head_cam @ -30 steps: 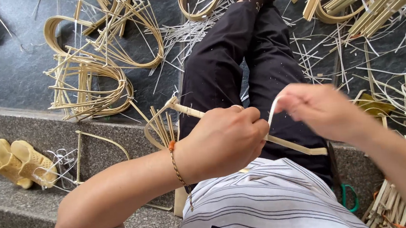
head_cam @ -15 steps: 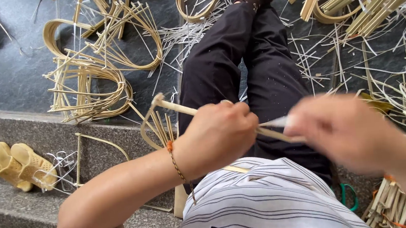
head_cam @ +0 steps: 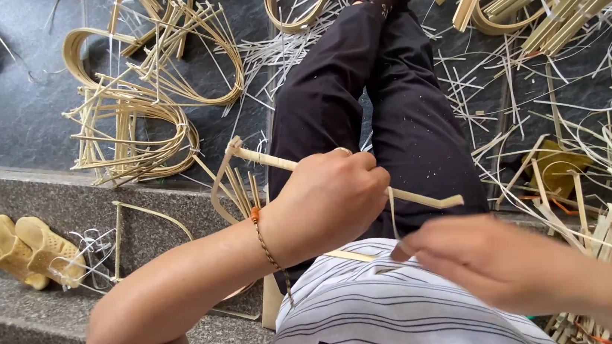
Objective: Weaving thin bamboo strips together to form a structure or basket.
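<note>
Head view, looking down at the lap. Change since one second ago: the right hand (head_cam: pixel 502 261) was raised at the far end of the bamboo stick (head_cam: pixel 344 177), pinching a thin pale strip (head_cam: pixel 392 212); half a second ago it was a blur across the stick; now it sits low at 5 o'clock, against the striped shirt (head_cam: pixel 380 322). The strip runs from the stick down to its fingertips. Judgement: a pull-down stroke, drawing the strip away from the stick.

Left hand (head_cam: pixel 328 203), centre of frame: closed in a fist round the stick, grip unchanged over the three frames. A beaded bracelet (head_cam: pixel 261 236) sits on the wrist. The stick lies across the black-trousered legs (head_cam: pixel 366 99), one end at 10 o'clock of the fist, meeting a curved bundle of splints (head_cam: pixel 229 190), the other end at 3 o'clock.

Right hand: fingers drawn together, tips pinching the strip's lower end; partly blurred, so exact finger spacing cannot be told.

Surroundings: bent bamboo hoops (head_cam: pixel 136 121) on the dark floor at 10 o'clock; loose slivers (head_cam: pixel 523 99) at 2 o'clock; yellow sandals (head_cam: pixel 29 251) on the stone step (head_cam: pixel 7 335) at 8 o'clock.
</note>
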